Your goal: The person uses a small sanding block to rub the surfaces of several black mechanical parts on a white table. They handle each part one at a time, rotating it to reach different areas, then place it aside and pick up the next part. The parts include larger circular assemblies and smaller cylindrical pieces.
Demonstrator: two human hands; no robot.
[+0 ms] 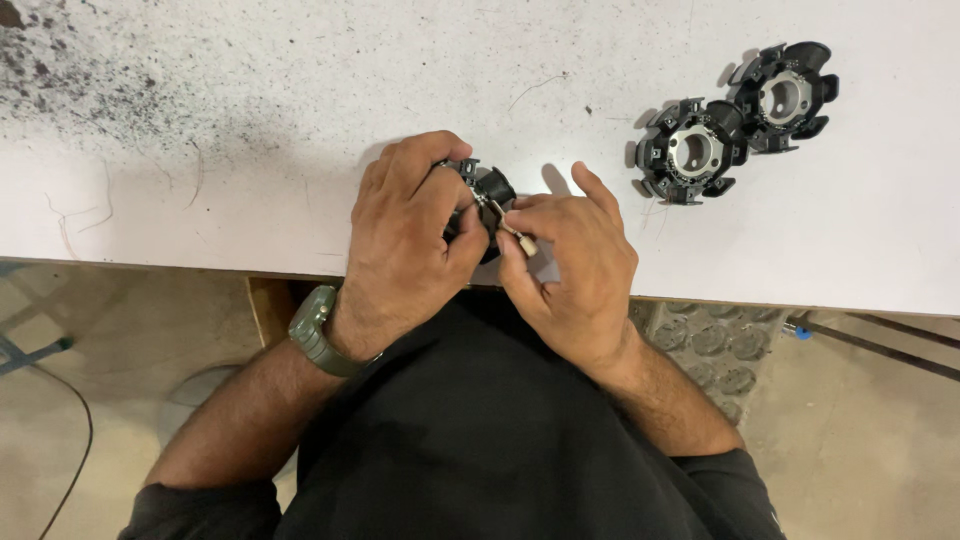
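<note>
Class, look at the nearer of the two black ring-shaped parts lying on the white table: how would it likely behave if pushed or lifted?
The nearer black ring part looks like rigid moulded plastic around a metal core, so probably stiff. Lying flat on the table, it should slide, not roll. Its thin outer tabs may be fragile.

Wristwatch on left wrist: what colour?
Olive green, band and case alike. The wristwatch shows best in the head view, just behind the left hand.
</note>
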